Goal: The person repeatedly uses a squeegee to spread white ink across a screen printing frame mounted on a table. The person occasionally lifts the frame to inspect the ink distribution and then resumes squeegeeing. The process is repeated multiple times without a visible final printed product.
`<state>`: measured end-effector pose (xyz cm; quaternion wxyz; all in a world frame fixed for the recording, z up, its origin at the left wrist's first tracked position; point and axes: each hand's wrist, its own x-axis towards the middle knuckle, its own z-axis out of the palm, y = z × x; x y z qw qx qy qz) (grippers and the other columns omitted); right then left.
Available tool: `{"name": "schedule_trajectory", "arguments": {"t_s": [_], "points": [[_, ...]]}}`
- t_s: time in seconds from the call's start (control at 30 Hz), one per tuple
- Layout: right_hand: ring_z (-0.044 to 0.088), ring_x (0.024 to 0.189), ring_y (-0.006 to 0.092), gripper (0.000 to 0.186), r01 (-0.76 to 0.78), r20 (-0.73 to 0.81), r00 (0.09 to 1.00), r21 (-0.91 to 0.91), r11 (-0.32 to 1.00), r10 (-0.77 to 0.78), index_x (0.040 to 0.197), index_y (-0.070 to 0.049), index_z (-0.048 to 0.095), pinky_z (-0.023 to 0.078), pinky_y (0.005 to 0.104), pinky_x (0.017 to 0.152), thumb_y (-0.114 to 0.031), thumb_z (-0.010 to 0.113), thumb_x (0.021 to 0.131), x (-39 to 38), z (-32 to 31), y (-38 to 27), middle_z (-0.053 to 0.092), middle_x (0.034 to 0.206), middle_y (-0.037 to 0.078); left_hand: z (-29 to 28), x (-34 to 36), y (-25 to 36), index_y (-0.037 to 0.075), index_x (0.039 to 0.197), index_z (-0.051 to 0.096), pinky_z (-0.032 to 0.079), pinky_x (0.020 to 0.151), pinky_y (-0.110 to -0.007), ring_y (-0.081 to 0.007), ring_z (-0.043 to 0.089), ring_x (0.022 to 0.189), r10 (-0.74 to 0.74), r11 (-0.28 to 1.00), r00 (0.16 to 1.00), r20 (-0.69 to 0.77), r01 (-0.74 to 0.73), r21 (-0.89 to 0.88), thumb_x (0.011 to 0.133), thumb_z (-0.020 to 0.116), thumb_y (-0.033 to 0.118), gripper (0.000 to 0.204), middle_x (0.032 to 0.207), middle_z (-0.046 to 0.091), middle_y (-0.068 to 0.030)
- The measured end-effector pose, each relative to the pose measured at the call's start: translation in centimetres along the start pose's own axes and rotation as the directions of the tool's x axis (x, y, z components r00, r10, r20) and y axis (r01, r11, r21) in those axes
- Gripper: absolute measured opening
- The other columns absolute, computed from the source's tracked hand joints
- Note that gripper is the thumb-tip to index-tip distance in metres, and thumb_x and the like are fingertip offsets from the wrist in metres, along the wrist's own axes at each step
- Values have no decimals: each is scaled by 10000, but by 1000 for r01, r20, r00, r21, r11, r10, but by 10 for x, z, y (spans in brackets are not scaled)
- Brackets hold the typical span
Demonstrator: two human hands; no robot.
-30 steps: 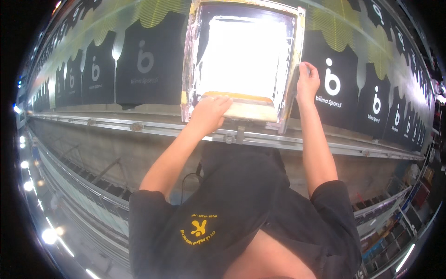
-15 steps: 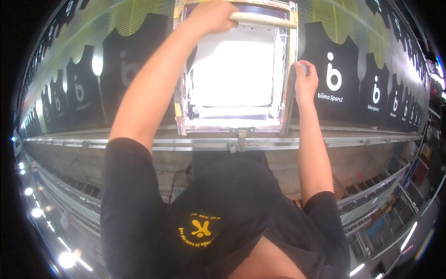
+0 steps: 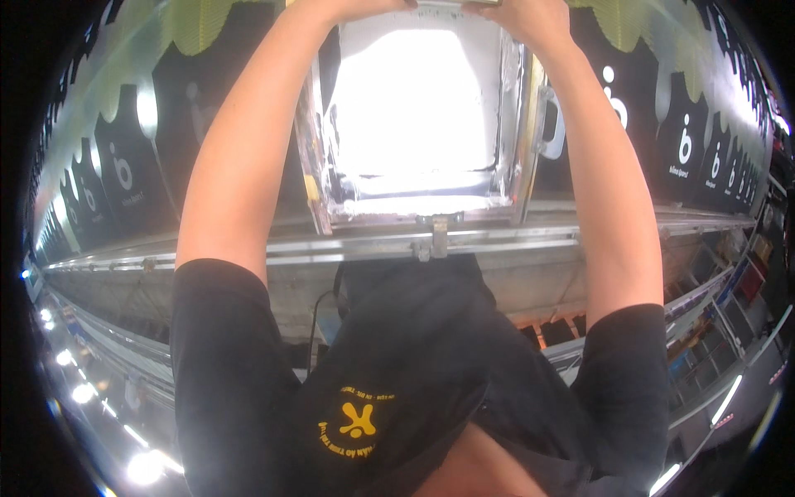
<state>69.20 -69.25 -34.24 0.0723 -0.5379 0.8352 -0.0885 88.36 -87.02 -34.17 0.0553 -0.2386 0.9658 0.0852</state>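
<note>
A screen-printing frame (image 3: 312, 195) lies before me, its mesh (image 3: 414, 108) glaring bright white, with ink smears along the near and right inner edges. At the far end, both hands are on the pale handle of a squeegee (image 3: 443, 3), of which only a sliver shows below the picture's upper edge. My left hand (image 3: 360, 7) closes on its left part, partly cut off by that edge. Gripping its right part is my right hand (image 3: 534, 18), fingertips pointing inward. The squeegee's blade is not visible.
Black garment pieces (image 3: 124, 149) with white prints lie in a row on both sides of the frame. A metal rail (image 3: 348, 247) runs along the table's near side, and a metal clamp (image 3: 434, 238) sits there at the frame's near end. Shelving (image 3: 704, 306) stands at right.
My right hand has left the frame's right side and moved up to the squeegee. My left hand and the squeegee have shifted farther toward the top of the view.
</note>
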Motion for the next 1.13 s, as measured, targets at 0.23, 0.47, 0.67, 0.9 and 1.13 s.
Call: {"name": "schedule_trajectory", "arguments": {"t_s": [0.23, 0.47, 0.67, 0.9, 1.13], "points": [[770, 786, 283, 308, 98, -161, 981, -78, 992, -110, 927, -194, 816, 609, 434, 653, -463, 883, 793, -118, 57, -14, 759, 853, 37, 51, -102, 33, 130, 943, 811, 620, 734, -511, -362, 775, 862, -7, 996, 994, 113, 17, -87, 824, 780, 691, 575, 927, 792, -125], [721, 805, 228, 268, 184, -290, 943, 35, 982, -166, 886, -183, 736, 558, 388, 699, -179, 879, 659, -258, 84, -42, 717, 848, -5, 96, -238, 90, 128, 979, 762, 600, 725, -466, -322, 752, 840, 34, 980, 988, -151, -63, -191, 768, 807, 314, 285, 866, 727, -101], [750, 804, 259, 298, 211, -77, 976, 91, 973, -204, 861, -144, 732, 591, 412, 706, -364, 905, 759, -212, 34, -31, 726, 831, 33, 40, -188, 70, 163, 939, 827, 608, 744, -479, -363, 771, 858, 45, 986, 951, 306, 7, -167, 872, 783, 523, 369, 877, 785, -146], [762, 823, 335, 388, 76, 9, 997, -12, 997, -76, 935, -164, 799, 599, 494, 702, -538, 840, 837, -28, -11, -1, 771, 834, 87, -17, -27, 2, 124, 956, 853, 612, 780, -472, -350, 776, 865, 42, 993, 989, 142, -26, -114, 869, 775, 592, 482, 891, 800, -144], [776, 878, 304, 479, -76, 61, 995, -116, 990, 84, 983, -165, 827, 609, 473, 757, -614, 843, 818, 38, 6, -1, 802, 887, 77, 1, 39, -26, 91, 897, 840, 586, 789, -476, -385, 751, 860, 56, 995, 995, 83, -49, -83, 827, 749, 665, 586, 876, 786, -171]]}}
